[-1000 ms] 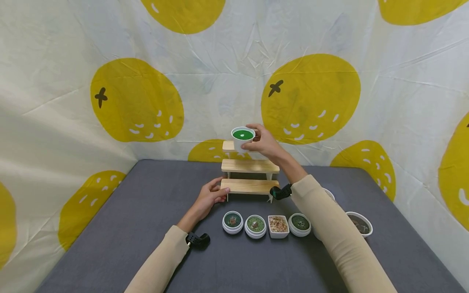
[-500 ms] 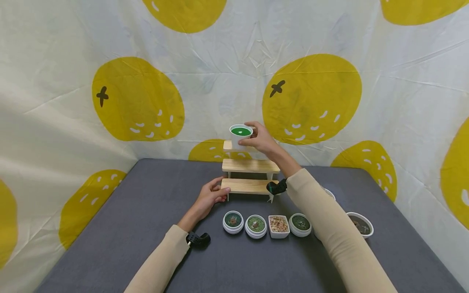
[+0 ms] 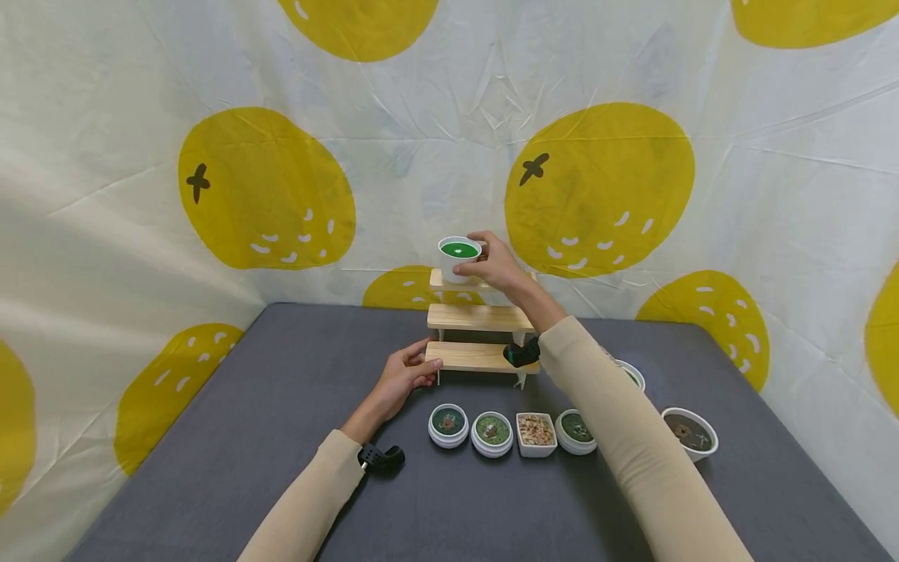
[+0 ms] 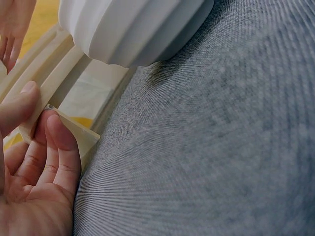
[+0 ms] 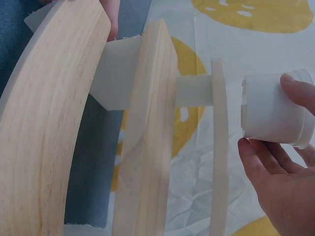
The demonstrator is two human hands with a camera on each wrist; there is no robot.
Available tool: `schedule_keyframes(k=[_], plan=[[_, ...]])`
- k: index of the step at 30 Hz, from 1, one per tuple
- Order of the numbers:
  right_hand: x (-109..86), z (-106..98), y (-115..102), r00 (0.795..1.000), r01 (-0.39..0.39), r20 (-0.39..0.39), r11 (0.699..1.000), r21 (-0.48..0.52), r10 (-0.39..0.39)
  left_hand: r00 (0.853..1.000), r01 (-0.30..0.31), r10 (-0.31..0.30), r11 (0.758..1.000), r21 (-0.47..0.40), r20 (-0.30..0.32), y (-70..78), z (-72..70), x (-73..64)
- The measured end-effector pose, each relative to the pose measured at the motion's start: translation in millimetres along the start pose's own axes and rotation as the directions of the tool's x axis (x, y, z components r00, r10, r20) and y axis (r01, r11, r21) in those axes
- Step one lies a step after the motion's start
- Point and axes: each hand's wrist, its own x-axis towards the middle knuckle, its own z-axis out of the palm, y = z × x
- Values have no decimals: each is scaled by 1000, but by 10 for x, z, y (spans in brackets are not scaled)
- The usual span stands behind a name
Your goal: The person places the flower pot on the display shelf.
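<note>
1. The right hand [image 3: 495, 265] is pinching the white cup [image 3: 453, 269], holding it upright just above the stand's [image 3: 477, 317] top step [image 5: 219, 147], left of its middle.
2. The left hand [image 3: 403, 371] is gripping the left end of the lowest step [image 3: 467, 357].
3. Four pots [image 3: 448, 443] are sitting in a row on the surface [image 3: 316, 390], near side.
4. To the right, a bowl [image 3: 705, 451] is standing; another cup [image 3: 641, 382] is partly hiding behind the sleeve [image 3: 625, 421].

I hold a smooth, round white cup [image 5: 273, 110] between thumb and fingers in my right grip [image 5: 285, 189], its base just apart from the top board [image 5: 219, 147] of a pale wooden three-tiered stand [image 5: 150, 137].
</note>
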Motion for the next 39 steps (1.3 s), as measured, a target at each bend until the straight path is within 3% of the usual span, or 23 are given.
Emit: schedule_keyframes(k=[18, 39], plan=[[85, 68, 42, 999, -22, -31, 999, -41, 21, 1000, 12, -12, 1000, -18, 15, 17, 2, 1], [136, 96, 71, 999, -49, -3, 994, -101, 49, 1000, 9, -9, 1000, -8, 4, 24, 15, -5]])
